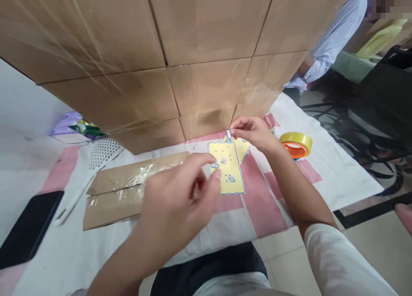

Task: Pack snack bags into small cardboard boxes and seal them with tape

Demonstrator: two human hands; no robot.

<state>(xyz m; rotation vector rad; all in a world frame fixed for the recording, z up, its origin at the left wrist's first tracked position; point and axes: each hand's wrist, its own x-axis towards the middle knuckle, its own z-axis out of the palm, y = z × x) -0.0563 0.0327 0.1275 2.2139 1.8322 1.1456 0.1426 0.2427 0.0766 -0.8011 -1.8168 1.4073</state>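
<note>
Two hands hover: right hand (252,133) pinches a small white piece (228,134), left hand (180,197) half-curled, holding nothing visible.

No legible txt, labels or nos. on anything.

Tape roll (296,144) lies right of sticker sheet (228,167), cardboard boxes (167,64) behind.

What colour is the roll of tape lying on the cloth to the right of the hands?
The tape roll is yellow outside with an orange inner core, seen in the head view.
</note>
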